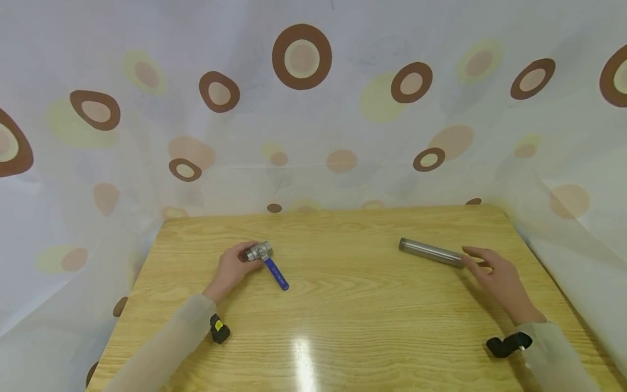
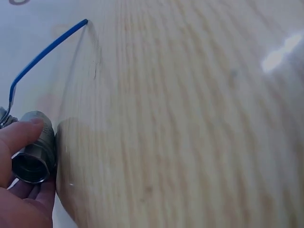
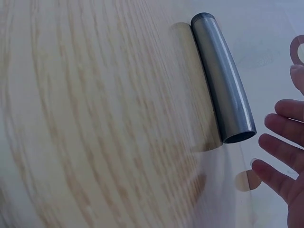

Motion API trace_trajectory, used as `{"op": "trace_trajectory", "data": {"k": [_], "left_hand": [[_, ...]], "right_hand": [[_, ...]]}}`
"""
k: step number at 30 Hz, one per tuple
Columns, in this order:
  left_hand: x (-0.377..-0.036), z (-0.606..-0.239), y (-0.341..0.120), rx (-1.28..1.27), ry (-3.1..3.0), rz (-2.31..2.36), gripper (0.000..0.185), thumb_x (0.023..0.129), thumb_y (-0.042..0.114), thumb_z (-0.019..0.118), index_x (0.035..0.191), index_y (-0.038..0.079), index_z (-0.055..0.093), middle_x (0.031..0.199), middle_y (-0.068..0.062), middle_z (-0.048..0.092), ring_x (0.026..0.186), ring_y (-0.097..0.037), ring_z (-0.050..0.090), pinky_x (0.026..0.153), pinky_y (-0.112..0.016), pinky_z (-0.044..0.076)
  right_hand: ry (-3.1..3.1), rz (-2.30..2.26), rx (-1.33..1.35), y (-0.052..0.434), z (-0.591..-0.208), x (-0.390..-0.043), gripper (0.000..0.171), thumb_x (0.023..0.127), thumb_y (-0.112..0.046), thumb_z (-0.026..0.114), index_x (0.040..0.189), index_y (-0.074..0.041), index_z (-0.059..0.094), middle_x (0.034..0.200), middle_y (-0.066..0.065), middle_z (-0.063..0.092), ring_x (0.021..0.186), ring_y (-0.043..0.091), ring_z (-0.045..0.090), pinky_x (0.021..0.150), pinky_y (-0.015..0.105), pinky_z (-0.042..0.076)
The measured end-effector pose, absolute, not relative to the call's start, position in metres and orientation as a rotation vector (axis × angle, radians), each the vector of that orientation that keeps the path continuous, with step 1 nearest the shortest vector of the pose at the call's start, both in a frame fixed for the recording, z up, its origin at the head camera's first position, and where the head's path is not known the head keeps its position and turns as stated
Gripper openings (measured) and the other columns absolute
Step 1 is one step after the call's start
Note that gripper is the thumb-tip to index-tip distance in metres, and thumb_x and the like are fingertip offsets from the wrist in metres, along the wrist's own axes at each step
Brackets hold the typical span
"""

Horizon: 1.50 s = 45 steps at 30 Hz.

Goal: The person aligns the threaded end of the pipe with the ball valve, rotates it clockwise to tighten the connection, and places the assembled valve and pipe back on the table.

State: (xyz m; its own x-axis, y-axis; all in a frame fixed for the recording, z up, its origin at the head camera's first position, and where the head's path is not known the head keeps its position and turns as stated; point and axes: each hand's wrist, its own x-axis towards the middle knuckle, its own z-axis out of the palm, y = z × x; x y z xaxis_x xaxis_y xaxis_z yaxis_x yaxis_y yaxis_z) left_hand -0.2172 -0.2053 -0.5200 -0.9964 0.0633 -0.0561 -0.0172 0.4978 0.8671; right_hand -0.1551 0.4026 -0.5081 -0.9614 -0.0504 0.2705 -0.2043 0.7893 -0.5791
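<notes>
A steel ball valve (image 1: 259, 251) with a blue lever handle (image 1: 277, 274) is at the left of the table. My left hand (image 1: 232, 269) grips its body, the thumb over the top and fingers curled below, as the left wrist view shows. There the valve's hollow hex end (image 2: 31, 168) faces the camera and the blue lever rises away. On the right lies a steel pipe (image 1: 431, 253), threaded at its far end. My right hand (image 1: 502, 280) is beside the pipe's near end, its fingers (image 3: 280, 151) spread and apart from it in the right wrist view.
The wood-grain table (image 1: 343, 305) has rounded back corners. A white patterned sheet (image 1: 313, 125) hangs behind it and along both sides. Black wrist cameras sit at both sleeves. A bright light reflection shows near the front middle.
</notes>
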Motion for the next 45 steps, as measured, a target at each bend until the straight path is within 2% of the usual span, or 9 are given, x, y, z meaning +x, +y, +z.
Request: {"op": "trace_trajectory", "data": {"k": [3, 8, 14, 21, 27, 34, 39, 42, 45], "left_hand": [[-0.217, -0.520, -0.206, 0.043, 2.658, 1.525, 0.059, 0.088, 0.009, 0.082, 0.142, 0.000, 0.059, 0.142, -0.027, 0.059, 0.130, -0.044, 0.058, 0.111, -0.052, 0.049], [-0.217, -0.520, -0.207, 0.062, 2.665, 1.538, 0.057, 0.087, 0.008, 0.082, 0.140, 0.000, 0.062, 0.141, -0.026, 0.061, 0.128, -0.042, 0.060, 0.110, -0.052, 0.050], [-0.217, -0.525, -0.210, 0.097, 2.612, 1.637, 0.055, 0.088, 0.007, 0.081, 0.140, 0.000, 0.062, 0.141, -0.024, 0.062, 0.126, -0.040, 0.062, 0.109, -0.048, 0.051], [-0.214, -0.519, -0.210, 0.037, 2.459, 1.842, 0.053, 0.092, 0.002, 0.074, 0.142, -0.001, 0.058, 0.147, -0.024, 0.057, 0.134, -0.039, 0.057, 0.105, -0.033, 0.053], [-0.213, -0.516, -0.212, 0.035, 2.397, 1.907, 0.054, 0.092, 0.000, 0.074, 0.144, -0.001, 0.057, 0.150, -0.024, 0.053, 0.138, -0.040, 0.052, 0.106, -0.028, 0.051], [-0.208, -0.517, -0.209, 0.094, 2.316, 1.949, 0.054, 0.090, -0.006, 0.073, 0.142, -0.001, 0.059, 0.147, -0.026, 0.056, 0.135, -0.041, 0.055, 0.102, -0.027, 0.054], [-0.204, -0.518, -0.206, 0.119, 2.310, 1.951, 0.052, 0.091, -0.004, 0.073, 0.141, 0.001, 0.061, 0.145, -0.026, 0.058, 0.131, -0.041, 0.059, 0.099, -0.028, 0.057], [-0.202, -0.518, -0.205, 0.126, 2.309, 1.951, 0.051, 0.091, -0.003, 0.074, 0.140, 0.001, 0.061, 0.145, -0.025, 0.059, 0.131, -0.041, 0.059, 0.100, -0.028, 0.056], [-0.200, -0.517, -0.204, 0.126, 2.307, 1.954, 0.052, 0.090, -0.003, 0.074, 0.141, 0.002, 0.061, 0.145, -0.024, 0.059, 0.131, -0.040, 0.059, 0.100, -0.028, 0.056]], "right_hand": [[-2.735, 0.935, 0.193, 0.402, -0.507, -0.154, 0.041, 0.107, -0.028, 0.060, 0.140, -0.004, 0.064, 0.138, 0.023, 0.063, 0.099, -0.010, 0.052, 0.074, 0.008, 0.045], [-2.700, 0.967, 0.188, 0.401, -0.505, -0.151, 0.038, 0.108, -0.025, 0.057, 0.139, -0.005, 0.065, 0.136, 0.022, 0.064, 0.098, -0.018, 0.046, 0.075, 0.007, 0.044], [-2.679, 0.986, 0.189, 0.402, -0.507, -0.149, 0.036, 0.109, -0.024, 0.052, 0.137, -0.006, 0.066, 0.134, 0.018, 0.066, 0.103, -0.016, 0.046, 0.077, 0.009, 0.043], [-2.705, 0.960, 0.183, 0.404, -0.508, -0.149, 0.039, 0.113, -0.027, 0.043, 0.141, -0.011, 0.064, 0.140, 0.016, 0.063, 0.119, -0.011, 0.047, 0.082, 0.015, 0.039], [-2.721, 0.967, 0.170, 0.403, -0.505, -0.149, 0.038, 0.110, -0.027, 0.052, 0.141, -0.007, 0.064, 0.139, 0.021, 0.063, 0.105, -0.008, 0.049, 0.078, 0.013, 0.043], [-2.734, 0.968, 0.204, 0.405, -0.507, -0.153, 0.043, 0.105, -0.027, 0.064, 0.142, -0.004, 0.062, 0.142, 0.023, 0.061, 0.100, -0.025, 0.043, 0.075, 0.003, 0.042], [-2.756, 0.955, 0.244, 0.406, -0.509, -0.155, 0.046, 0.103, -0.025, 0.069, 0.143, -0.006, 0.062, 0.142, 0.023, 0.061, 0.102, -0.027, 0.043, 0.078, 0.003, 0.043], [-2.795, 0.961, 0.232, 0.406, -0.509, -0.156, 0.049, 0.102, -0.029, 0.070, 0.145, -0.009, 0.061, 0.145, 0.021, 0.059, 0.108, -0.013, 0.054, 0.081, 0.012, 0.049], [-2.837, 0.980, 0.231, 0.406, -0.509, -0.157, 0.052, 0.101, -0.031, 0.070, 0.148, -0.009, 0.058, 0.148, 0.023, 0.057, 0.116, 0.020, 0.065, 0.079, 0.013, 0.050]]}}
